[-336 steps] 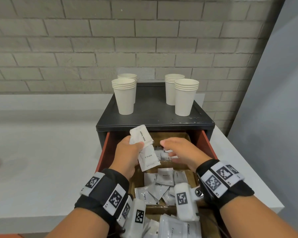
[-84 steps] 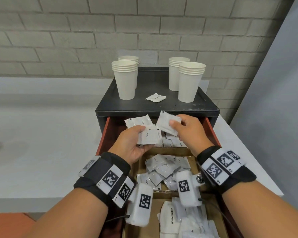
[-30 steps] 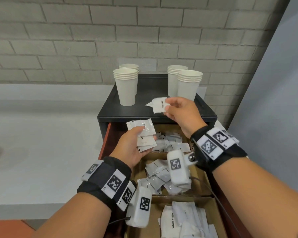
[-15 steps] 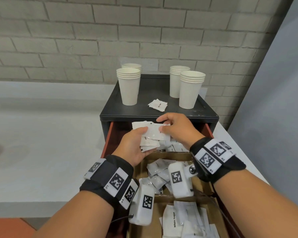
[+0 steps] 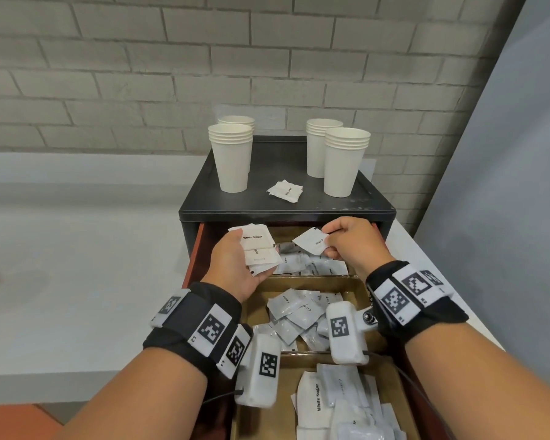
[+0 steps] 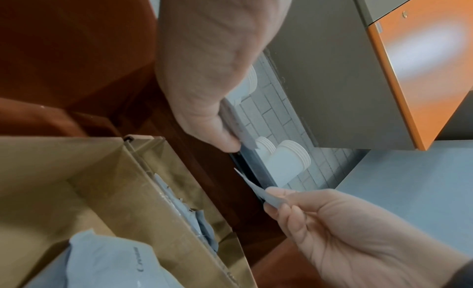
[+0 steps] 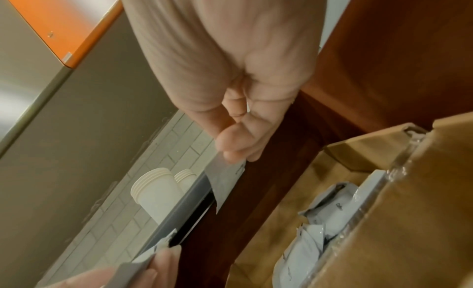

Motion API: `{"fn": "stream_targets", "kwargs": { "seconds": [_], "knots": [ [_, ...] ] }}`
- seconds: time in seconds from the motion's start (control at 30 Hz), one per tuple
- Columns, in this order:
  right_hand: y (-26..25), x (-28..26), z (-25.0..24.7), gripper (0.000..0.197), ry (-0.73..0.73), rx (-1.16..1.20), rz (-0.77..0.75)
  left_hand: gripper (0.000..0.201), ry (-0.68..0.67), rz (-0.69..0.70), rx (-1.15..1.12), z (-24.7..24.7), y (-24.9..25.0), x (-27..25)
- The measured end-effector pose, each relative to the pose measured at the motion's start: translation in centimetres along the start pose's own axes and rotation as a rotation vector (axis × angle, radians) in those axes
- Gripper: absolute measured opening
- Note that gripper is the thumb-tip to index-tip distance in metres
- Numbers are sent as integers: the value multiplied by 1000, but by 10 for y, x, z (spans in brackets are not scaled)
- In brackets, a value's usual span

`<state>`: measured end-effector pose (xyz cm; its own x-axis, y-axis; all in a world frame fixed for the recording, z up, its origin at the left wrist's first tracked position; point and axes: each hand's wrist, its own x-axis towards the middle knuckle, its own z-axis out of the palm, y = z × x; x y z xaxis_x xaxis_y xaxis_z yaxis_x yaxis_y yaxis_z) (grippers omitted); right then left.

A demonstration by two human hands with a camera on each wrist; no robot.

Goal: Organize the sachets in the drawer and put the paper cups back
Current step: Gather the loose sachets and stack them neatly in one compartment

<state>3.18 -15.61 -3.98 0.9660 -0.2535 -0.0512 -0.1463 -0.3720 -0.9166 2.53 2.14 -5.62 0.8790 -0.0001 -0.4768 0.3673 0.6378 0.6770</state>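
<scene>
Over the far compartment of the open drawer [image 5: 359, 282]: left hand [image 5: 235, 265] clasping a small stack of sachets [image 5: 261, 252] — "White Sugar" on top; right hand [image 5: 353, 246] pinching one coffee sachet [image 5: 311, 242] by its corner. On the black cabinet top [image 5: 286, 203]: four stacks of paper cups [image 5: 231, 157] near the side edges, one loose sachet [image 5: 285, 191] between them — toward the front edge.
</scene>
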Motion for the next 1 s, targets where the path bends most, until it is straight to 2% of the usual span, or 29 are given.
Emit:
{"fn": "stream_targets", "kwargs": {
  "seconds": [0.43,0.7,1.0],
  "knots": [
    [3,-2,1,24,-43,-1,-4,16,-4,-2,18,0,-1,-1],
    [7,-1,1,22,17,4,-3,15,22,0,30,2,0,-2],
    [9,1,4,18,9,4,-13,15,-7,0,51,1,0,-4]
  ]
}}
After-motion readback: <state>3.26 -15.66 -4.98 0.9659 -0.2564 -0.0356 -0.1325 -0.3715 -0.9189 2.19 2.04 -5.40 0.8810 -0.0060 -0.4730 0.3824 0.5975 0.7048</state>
